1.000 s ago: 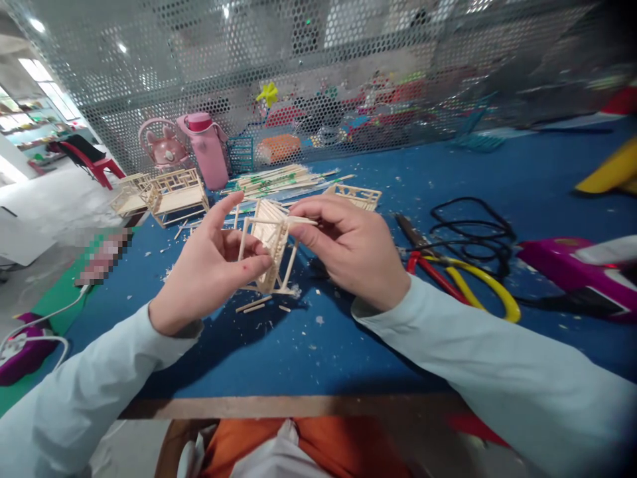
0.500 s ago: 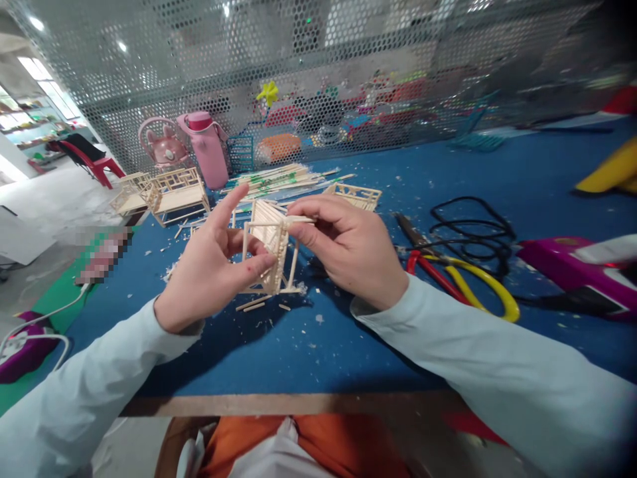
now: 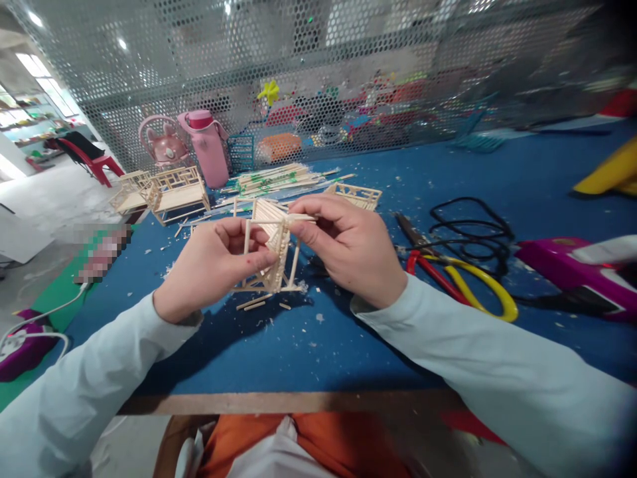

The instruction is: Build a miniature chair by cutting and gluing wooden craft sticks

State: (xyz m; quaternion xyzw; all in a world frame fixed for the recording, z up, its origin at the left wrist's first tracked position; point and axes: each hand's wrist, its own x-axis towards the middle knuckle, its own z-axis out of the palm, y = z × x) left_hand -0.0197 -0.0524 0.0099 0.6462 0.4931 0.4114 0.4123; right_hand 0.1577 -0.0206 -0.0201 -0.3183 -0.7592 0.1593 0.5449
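Observation:
A small model bench of thin wooden sticks (image 3: pixel 281 255) stands tipped on the blue tabletop between my hands. My left hand (image 3: pixel 212 262) is closed on its slatted panel, thumb in front and fingers partly hidden behind a post. My right hand (image 3: pixel 351 249) pinches a short wooden stick (image 3: pixel 301 217) at the model's upper edge; whether the stick is fixed there I cannot tell. Short stick offcuts (image 3: pixel 255 304) lie just below the model.
Behind are similar stick models (image 3: pixel 180 192), another model (image 3: pixel 354 195), bundled sticks (image 3: pixel 281 178) and a pink bottle (image 3: pixel 209 149). On the right lie pliers with red and yellow handles (image 3: pixel 480 292), a black cable (image 3: pixel 465 222) and a purple device (image 3: pixel 562 265). A perforated metal screen (image 3: pixel 239 60) rises behind.
My left index finger, raised before, has come down and folded in behind the model. My right hand and the model have hardly moved.

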